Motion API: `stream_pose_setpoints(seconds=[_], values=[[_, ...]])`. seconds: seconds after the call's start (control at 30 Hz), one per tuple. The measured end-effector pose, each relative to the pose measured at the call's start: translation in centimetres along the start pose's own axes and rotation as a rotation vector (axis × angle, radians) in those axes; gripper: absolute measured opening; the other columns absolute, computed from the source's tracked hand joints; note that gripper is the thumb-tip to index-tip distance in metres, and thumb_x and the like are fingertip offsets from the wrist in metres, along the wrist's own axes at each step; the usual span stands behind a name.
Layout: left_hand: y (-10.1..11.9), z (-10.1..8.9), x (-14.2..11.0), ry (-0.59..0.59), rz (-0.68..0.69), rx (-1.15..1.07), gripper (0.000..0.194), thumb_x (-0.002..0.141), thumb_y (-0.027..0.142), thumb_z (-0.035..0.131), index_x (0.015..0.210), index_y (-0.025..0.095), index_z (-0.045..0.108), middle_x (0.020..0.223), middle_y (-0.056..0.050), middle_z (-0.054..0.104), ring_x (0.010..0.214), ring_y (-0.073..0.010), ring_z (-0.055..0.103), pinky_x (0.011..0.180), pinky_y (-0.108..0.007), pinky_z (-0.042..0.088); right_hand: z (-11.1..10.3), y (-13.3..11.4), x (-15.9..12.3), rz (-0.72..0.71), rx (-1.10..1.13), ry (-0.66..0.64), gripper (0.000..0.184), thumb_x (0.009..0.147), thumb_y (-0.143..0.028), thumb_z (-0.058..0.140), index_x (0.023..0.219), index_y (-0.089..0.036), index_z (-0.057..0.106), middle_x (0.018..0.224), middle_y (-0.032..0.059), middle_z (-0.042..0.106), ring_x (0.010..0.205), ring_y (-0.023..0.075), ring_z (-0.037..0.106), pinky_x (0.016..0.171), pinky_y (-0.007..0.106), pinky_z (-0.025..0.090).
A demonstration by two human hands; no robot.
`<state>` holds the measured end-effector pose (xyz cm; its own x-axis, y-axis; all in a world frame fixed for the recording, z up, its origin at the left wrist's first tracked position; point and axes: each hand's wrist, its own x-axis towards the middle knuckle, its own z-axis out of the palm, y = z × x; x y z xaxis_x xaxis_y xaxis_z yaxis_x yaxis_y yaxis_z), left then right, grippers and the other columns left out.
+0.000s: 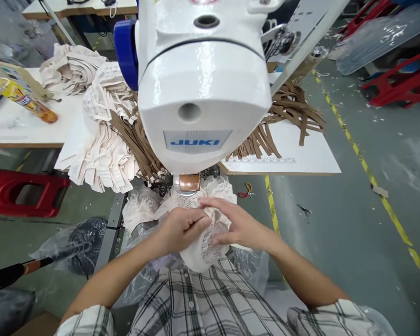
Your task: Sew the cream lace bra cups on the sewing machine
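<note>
Cream lace fabric (206, 247) hangs below the head of a white JUKI sewing machine (205, 88). My left hand (184, 228) is closed, thumb pressed against the curled fingers, on the lace fabric's left side. Across from it, my right hand (247, 224) has its thumb and fingers apart, with the lace between them; its fingertips reach near my left hand. More gathered lace (142, 207) lies to the left of the machine's needle area, which the machine head mostly hides.
Left of the machine are stacked cream pieces (105, 158) and brown strips (136, 144). More brown strips (294, 107) lie on the right tabletop (311, 158). A drink bottle (28, 100) lies at far left. Scissors (247, 190) are on the floor. A red stool (24, 193) stands left.
</note>
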<state>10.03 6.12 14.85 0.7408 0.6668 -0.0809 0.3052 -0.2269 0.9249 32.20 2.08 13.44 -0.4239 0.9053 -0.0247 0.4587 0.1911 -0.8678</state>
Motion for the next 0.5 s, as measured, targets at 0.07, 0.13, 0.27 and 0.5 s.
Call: stream_pose_setpoints(seconds=[0.07,0.13,0.27,0.5], values=[[0.6,-0.6,0.3,0.06,0.02,0.101,0.041,0.1,0.036,0.046,0.065,0.016,0.051,0.056,0.004,0.041,0.053,-0.0077,0.034,0.051,-0.024,0.025,0.5,0.2,1.2,0.009,0.14,-0.036,0.046,0.088,-0.064,0.062,0.095,-0.02,0.068,0.084,0.0037,0.069,0.079,0.0194,0.063,0.071,0.029,0.046],[1.1,-1.9,0.7,0.165,-0.006,0.184,0.041,0.097,0.038,0.052,0.062,0.017,0.051,0.054,0.004,0.043,0.051,-0.0079,0.036,0.05,-0.024,0.025,0.7,0.2,2.3,0.074,0.213,0.06,0.047,0.093,-0.06,0.055,0.072,-0.018,0.06,0.063,-0.0016,0.054,0.061,0.0136,0.051,0.058,0.025,0.037],[1.1,-4.9,1.9,0.374,-0.174,0.171,0.032,0.087,0.039,0.066,0.064,0.019,0.057,0.057,0.003,0.051,0.056,-0.0109,0.046,0.051,-0.022,0.032,0.0,0.2,4.9,0.166,0.19,0.23,0.051,0.091,-0.061,0.05,0.063,-0.019,0.044,0.061,-0.0027,0.041,0.06,0.0121,0.039,0.055,0.024,0.029],[0.2,-6.3,3.4,0.591,-0.294,0.2,0.055,0.079,0.03,0.068,0.05,0.02,0.022,0.046,0.006,0.021,0.047,-0.007,0.021,0.046,-0.025,0.015,-1.5,0.7,8.0,0.229,0.3,0.217,0.052,0.086,-0.062,0.054,0.061,-0.022,0.031,0.058,-0.0044,0.03,0.056,0.0104,0.032,0.054,0.025,0.023]])
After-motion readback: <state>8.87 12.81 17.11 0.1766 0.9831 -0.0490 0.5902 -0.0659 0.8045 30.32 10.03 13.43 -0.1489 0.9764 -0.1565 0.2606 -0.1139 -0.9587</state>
